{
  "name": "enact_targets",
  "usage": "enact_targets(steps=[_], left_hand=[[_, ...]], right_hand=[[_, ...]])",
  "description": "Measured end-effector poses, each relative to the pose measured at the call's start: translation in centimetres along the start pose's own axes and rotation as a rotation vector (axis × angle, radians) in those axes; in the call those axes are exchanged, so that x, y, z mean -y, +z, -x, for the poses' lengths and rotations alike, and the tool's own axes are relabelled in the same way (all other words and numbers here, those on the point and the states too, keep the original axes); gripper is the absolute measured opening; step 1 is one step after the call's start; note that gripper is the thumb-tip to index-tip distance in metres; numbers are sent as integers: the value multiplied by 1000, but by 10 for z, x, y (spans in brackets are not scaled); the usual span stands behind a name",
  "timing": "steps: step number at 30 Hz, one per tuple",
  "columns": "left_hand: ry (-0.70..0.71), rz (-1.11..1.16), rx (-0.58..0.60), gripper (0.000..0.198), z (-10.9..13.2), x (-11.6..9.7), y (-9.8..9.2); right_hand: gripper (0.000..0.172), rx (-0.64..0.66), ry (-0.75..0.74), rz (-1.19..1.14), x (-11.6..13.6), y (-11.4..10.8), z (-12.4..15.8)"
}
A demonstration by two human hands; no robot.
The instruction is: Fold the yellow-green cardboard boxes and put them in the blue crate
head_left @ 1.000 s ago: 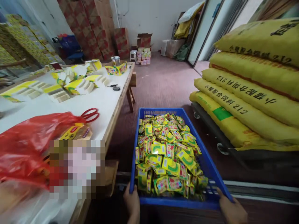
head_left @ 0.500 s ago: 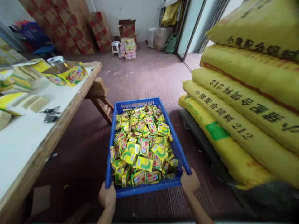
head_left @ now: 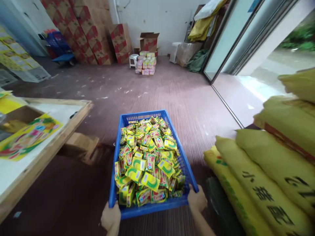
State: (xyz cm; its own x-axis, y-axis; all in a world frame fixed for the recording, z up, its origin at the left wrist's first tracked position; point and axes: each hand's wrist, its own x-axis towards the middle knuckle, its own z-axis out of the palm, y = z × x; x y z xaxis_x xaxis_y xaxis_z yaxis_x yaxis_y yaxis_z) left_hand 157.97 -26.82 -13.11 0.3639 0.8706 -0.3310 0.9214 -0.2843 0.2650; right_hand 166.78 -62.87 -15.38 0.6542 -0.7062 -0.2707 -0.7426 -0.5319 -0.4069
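A blue plastic crate [head_left: 128, 116] is held out in front of me, above the floor. It is heaped with several small yellow, green and red packets [head_left: 145, 160]. My left hand [head_left: 111, 218] is closed round the crate's near left corner. My right hand [head_left: 197, 199] is closed round its near right corner. Both forearms reach in from the bottom edge.
A white-topped wooden table [head_left: 49, 144] with yellow printed sheets [head_left: 27, 136] stands at the left. Stacked yellow sacks [head_left: 268, 170] fill the right side. Cardboard boxes [head_left: 98, 32] line the back wall, with a small stack of packs [head_left: 145, 62] on the brown floor. A glass door [head_left: 231, 36] is at right.
I have carried the crate forward along the table toward its far end. The sacks have slipped back to my right and the open floor and doorway have come into view.
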Motion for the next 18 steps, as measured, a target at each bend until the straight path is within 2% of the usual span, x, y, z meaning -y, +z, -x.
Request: enact_targets(steps=[6,10,14,18], left_hand=[[-32,19,-31,38,-66,-177,14],[-95,52,-58,37,-118,-291,15],[-172,91,-90,33,-173,-408,13],[-248,144,-125,31,-233,-521,15]], right_hand=[[37,31,-7,-2,164,17,-130],[40,42,-55,18,287,33,-207],[38,85,-157,13,432,52,-286],[34,137,-307,29,592,79,-359]])
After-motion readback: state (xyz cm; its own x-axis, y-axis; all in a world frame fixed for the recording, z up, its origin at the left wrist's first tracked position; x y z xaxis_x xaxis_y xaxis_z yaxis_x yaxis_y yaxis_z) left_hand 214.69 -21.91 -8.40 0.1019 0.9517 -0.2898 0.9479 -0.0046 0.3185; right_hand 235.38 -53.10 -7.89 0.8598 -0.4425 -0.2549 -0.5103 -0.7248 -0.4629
